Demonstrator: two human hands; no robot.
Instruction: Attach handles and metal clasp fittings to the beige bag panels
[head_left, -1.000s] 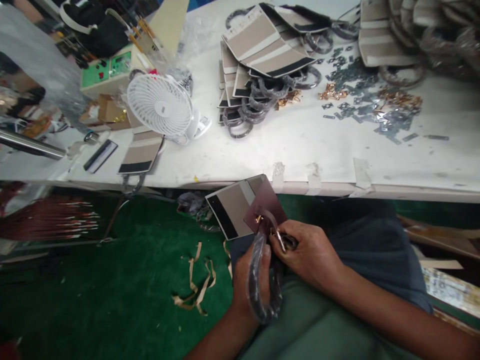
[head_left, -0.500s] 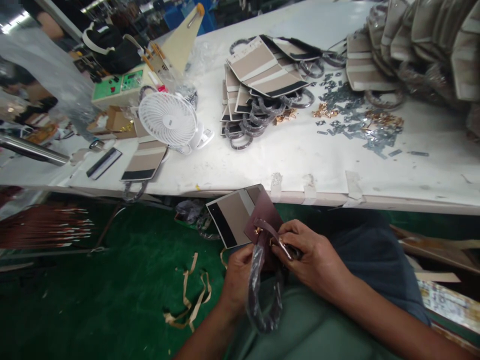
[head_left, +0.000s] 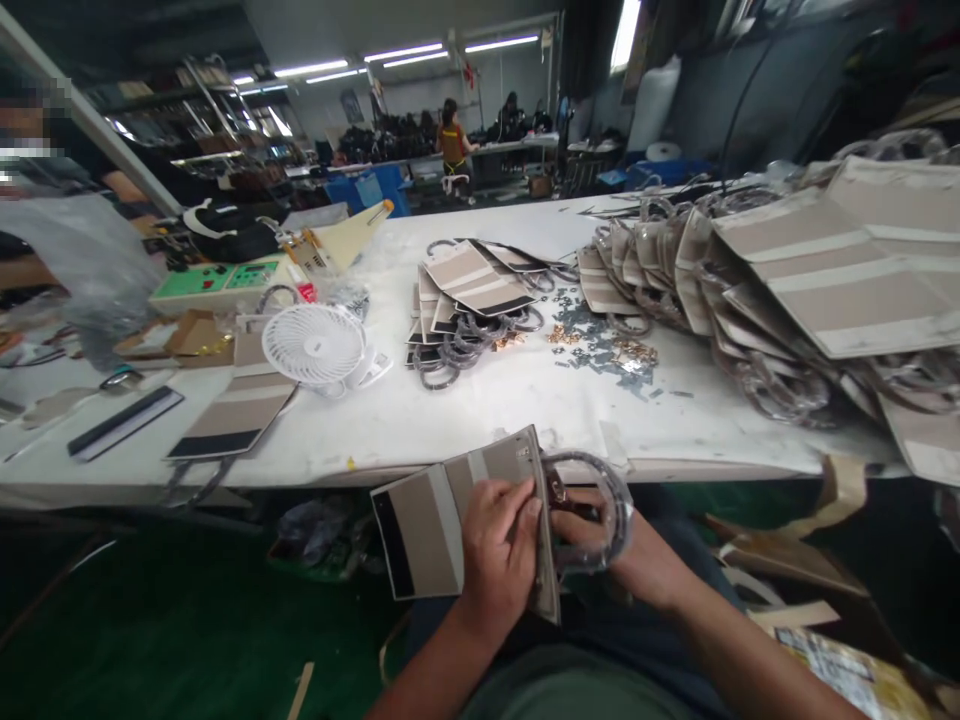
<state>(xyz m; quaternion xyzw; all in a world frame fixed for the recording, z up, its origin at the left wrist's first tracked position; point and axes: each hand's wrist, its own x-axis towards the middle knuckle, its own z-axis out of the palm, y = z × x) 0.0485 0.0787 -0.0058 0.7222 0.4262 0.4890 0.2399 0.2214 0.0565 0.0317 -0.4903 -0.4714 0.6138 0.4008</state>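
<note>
Over my lap I hold a flat beige bag panel (head_left: 431,520) with white and black stripes. My left hand (head_left: 499,555) is closed on its right edge, fingers curled over the front. My right hand (head_left: 600,550) sits behind that edge, fingers partly hidden, gripping the bag's plastic-wrapped handle (head_left: 604,495), which arches over it. A small gold clasp (head_left: 556,492) shows beside the panel edge.
A white table (head_left: 525,400) stretches ahead, holding a small white fan (head_left: 315,345), a loose bag panel (head_left: 232,415), a stack of panels with handles (head_left: 465,300), scattered metal fittings (head_left: 607,350) and a big pile of bags (head_left: 810,290) at right. The floor is green (head_left: 150,620). People work far back.
My head has lifted, bringing the workshop into view. The bag has been turned front up; my left hand shifted from the handle to the panel's edge, and the handle now arches over my right hand.
</note>
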